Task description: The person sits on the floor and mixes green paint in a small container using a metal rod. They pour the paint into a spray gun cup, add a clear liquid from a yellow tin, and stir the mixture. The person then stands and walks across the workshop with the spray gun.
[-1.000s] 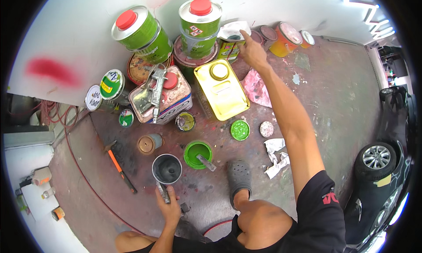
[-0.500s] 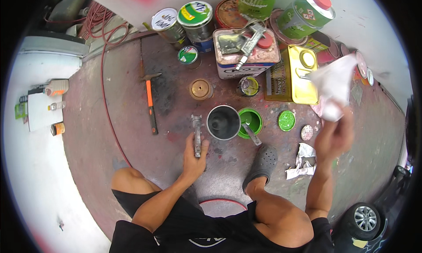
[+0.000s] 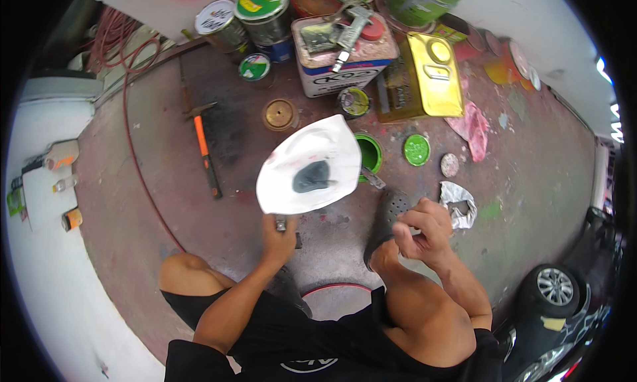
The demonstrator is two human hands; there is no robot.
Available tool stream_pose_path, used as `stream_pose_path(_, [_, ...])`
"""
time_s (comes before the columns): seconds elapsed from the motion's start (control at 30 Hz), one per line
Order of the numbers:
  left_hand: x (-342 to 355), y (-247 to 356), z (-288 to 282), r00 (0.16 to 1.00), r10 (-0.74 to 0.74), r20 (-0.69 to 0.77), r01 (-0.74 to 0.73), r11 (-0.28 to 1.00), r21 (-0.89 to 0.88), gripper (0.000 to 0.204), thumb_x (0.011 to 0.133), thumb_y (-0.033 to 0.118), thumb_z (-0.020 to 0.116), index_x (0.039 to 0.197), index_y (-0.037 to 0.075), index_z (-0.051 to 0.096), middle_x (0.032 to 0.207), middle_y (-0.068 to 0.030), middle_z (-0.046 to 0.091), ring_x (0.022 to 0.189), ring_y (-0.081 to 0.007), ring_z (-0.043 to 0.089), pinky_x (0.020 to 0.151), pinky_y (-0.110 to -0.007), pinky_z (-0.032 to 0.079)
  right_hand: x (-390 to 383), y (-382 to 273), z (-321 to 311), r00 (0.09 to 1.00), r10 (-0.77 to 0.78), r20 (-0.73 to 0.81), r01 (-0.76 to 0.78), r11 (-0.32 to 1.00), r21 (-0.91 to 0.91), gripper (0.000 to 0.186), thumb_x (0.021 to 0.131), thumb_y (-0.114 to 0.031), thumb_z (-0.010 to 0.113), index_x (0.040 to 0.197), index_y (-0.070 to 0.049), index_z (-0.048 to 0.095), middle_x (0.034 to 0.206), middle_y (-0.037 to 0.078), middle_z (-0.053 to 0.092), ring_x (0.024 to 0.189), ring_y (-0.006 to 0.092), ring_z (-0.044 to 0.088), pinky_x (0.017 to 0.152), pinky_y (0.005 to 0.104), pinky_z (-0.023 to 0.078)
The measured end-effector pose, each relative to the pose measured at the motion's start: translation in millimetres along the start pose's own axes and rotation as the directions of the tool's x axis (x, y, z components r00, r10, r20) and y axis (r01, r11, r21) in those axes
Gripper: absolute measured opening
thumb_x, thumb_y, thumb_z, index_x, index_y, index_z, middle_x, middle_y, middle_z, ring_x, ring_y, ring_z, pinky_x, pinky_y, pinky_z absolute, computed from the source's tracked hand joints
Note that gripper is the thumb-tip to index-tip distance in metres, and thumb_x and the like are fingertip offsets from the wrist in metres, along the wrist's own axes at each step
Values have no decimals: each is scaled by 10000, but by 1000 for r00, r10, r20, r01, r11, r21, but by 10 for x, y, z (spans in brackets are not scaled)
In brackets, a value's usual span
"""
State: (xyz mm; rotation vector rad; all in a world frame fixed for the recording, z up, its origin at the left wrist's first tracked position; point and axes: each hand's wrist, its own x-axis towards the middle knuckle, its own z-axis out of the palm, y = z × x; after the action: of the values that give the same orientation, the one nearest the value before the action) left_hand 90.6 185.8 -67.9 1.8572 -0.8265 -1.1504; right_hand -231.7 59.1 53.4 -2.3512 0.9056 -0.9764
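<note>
Stained floor [image 3: 239, 216] beneath; white strainer [image 3: 312, 176] slants lengthwise toward upper right

Lettering [image 3: 348, 78] on lids [image 3: 215, 17], tin [image 3: 315, 82], shirt [image 3: 338, 355]

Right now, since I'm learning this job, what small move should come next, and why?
Perhaps move the right hand to the open green tin: that hand looks free, the tin stands nearby, and the left hand holds a metal tool by the white paper cone.

free: floor [image 3: 544, 150] right of white rag [image 3: 454, 191] | obstacles: white paper [image 3: 312, 155], green pot [image 3: 377, 151]
</note>
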Motion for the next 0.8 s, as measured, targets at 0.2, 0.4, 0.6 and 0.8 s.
stream_pose_path(0.2, [12, -473, -163, 956, 283, -79, -256, 934, 249, 134, 1088, 18, 635, 1129, -42, 747, 865, -55, 741, 794, -147, 700, 762, -319, 561, -609, 88, 513, 922, 272, 277, -179, 931, -319, 890, 894, -464, 928, 1627, -121, 558, 1512, 315, 583, 1226, 423, 666, 1004, 525, 564])
stream_pose_path(0.4, [49, -290, -206, 956, 275, -100, -252, 948, 193, 128, 1110, 46, 624, 1041, -26, 705, 855, -49, 711, 782, -139, 658, 739, -331, 527, -468, 246, 1123, 882, 460, 101, -428, 873, -236, 1115, 907, -570, 897, 1757, -127, 329, 1764, 467, 120, 1579, 675, 291, 1250, 688, 363])
stream_pose_path(0.6, [27, -70, -214, 981, 182, -66, -178, 982, 57, 143, 1113, 49, 621, 1003, -21, 678, 862, -39, 696, 783, -127, 641, 737, -319, 513, -338, 680, 1537, 925, 356, -131, -371, 921, -116, 1421, 802, -446, 1023, 1810, -112, 79, 1805, 433, 16, 1662, 611, 208, 1276, 657, 358])
stream_pose_path(0.8, [23, -462, -234, 960, 277, -45, -261, 940, 221, 138, 1104, 25, 600, 1086, -36, 722, 922, -59, 730, 828, -161, 675, 773, -329, 540, -214, 879, 1677, 892, 366, -266, -371, 928, 34, 1319, 709, -257, 1083, 1730, -69, 270, 1626, 352, 449, 1486, 504, 510, 1205, 539, 475])
